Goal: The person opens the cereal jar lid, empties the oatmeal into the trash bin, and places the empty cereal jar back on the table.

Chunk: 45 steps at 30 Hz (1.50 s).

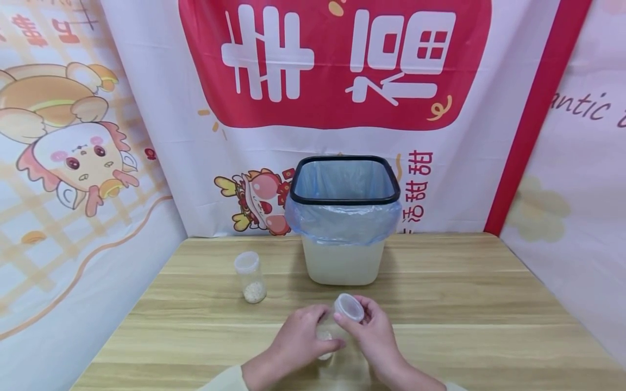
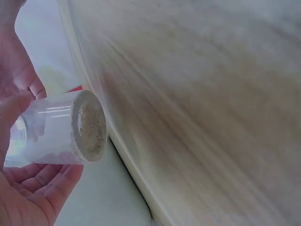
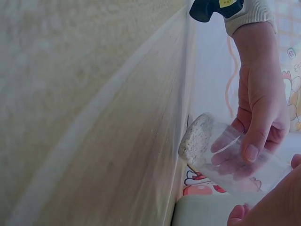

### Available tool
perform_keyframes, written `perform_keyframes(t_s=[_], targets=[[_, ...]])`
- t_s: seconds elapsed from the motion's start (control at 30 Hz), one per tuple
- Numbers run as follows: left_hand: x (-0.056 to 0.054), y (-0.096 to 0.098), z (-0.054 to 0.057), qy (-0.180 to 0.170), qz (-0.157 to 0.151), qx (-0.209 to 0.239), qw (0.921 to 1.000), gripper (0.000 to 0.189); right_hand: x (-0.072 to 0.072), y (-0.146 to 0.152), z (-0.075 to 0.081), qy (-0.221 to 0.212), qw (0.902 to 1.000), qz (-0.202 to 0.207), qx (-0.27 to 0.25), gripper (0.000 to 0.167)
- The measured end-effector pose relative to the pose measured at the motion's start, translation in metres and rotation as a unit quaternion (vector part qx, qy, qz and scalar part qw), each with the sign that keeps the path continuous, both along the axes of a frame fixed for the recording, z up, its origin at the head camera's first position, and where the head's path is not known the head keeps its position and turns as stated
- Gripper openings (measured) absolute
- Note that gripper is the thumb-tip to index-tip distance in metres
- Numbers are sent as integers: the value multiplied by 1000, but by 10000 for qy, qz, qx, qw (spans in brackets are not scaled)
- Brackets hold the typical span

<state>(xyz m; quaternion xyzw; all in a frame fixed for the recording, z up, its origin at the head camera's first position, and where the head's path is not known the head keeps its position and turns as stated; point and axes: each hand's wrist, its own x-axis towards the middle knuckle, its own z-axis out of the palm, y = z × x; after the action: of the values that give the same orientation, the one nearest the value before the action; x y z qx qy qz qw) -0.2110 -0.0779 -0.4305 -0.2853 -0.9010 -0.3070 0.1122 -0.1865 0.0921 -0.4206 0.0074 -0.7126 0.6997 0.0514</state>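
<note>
A clear plastic jar [image 2: 54,125] is held tilted above the table, with a layer of pale grains [image 3: 197,139] at its bottom. My left hand [image 1: 300,339] grips the jar's body, thumb on one side and fingers on the other. At the jar's top, my right hand [image 1: 379,336] pinches the translucent lid [image 1: 350,307] between thumb and fingers. Whether the lid is loose or tight cannot be seen. A second clear jar [image 1: 248,276], also with white grains low inside, stands upright on the table left of my hands.
Behind my hands stands a pale bin [image 1: 342,263] with a black rim and a blue-tinted bag folded over it. The wood-grain table [image 1: 195,320] meets printed cloth hangings [image 1: 161,108] at the back and sides.
</note>
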Motion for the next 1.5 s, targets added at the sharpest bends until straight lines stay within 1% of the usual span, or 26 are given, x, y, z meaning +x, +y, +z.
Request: perform_keyframes(t_s=[0.13, 0.37, 0.5, 0.57, 0.63, 0.7, 0.73, 0.83, 0.9, 0.97, 1.1, 1.17, 1.2, 1.23, 1.27, 1.3, 1.4, 1.47, 1.5], targets=[[-1, -1, 1, 113, -106, 84, 9998, 52, 0, 0, 3, 72, 10000, -2, -37, 64], [-2, -2, 6, 69, -283, 406, 9988, 48, 3, 3, 9, 189, 9998, 4, -101, 58], [-4, -4, 8, -232, -490, 683, 9962, 47, 4, 8, 13, 323, 9992, 206, -71, 56], [-5, -6, 9, -495, -656, 850, 9930, 46, 2, 12, 14, 406, 9982, 440, -89, 54], [-6, -8, 9, -804, -874, 1040, 9875, 45, 0, 18, 15, 527, 9954, 800, -97, 51], [-8, -10, 10, -1080, -1146, 1214, 9800, 44, -4, 25, 15, 727, 9893, 1262, -133, 50], [-9, -12, 10, -1221, -1300, 1288, 9755, 44, -6, 28, 14, 840, 9847, 1520, -163, 50], [-12, -15, 11, -1581, -1684, 1416, 9626, 42, -11, 35, 12, 1175, 9666, 2265, -253, 51], [-13, -17, 10, -1719, -1862, 1421, 9569, 40, -13, 38, 10, 1319, 9552, 2630, -311, 52], [-14, -18, 9, -1807, -1967, 1418, 9532, 38, -14, 40, 8, 1395, 9468, 2880, -341, 52], [-14, -18, 9, -1841, -1990, 1377, 9526, 39, -16, 41, 5, 1518, 9372, 3115, -396, 54], [-13, -18, 10, -1822, -1936, 1375, 9542, 40, -16, 41, 5, 1603, 9356, 3117, -418, 57], [-13, -18, 11, -1800, -1879, 1376, 9557, 41, -16, 40, 5, 1635, 9365, 3072, -429, 59], [-13, -18, 12, -1761, -1803, 1380, 9578, 43, -15, 40, 6, 1633, 9396, 2976, -434, 62], [-12, -18, 12, -1711, -1704, 1388, 9604, 44, -14, 39, 7, 1628, 9440, 2838, -425, 64], [-12, -17, 13, -1635, -1589, 1387, 9637, 45, -13, 37, 8, 1585, 9508, 2631, -404, 66], [-11, -15, 15, -1307, -1151, 1376, 9751, 48, -7, 30, 14, 1299, 9745, 1781, -408, 68], [-9, -14, 14, -1028, -850, 1350, 9818, 50, -3, 23, 17, 1098, 9855, 1216, -430, 66], [-8, -13, 14, -896, -709, 1339, 9844, 51, -1, 19, 18, 984, 9893, 975, -451, 65]])
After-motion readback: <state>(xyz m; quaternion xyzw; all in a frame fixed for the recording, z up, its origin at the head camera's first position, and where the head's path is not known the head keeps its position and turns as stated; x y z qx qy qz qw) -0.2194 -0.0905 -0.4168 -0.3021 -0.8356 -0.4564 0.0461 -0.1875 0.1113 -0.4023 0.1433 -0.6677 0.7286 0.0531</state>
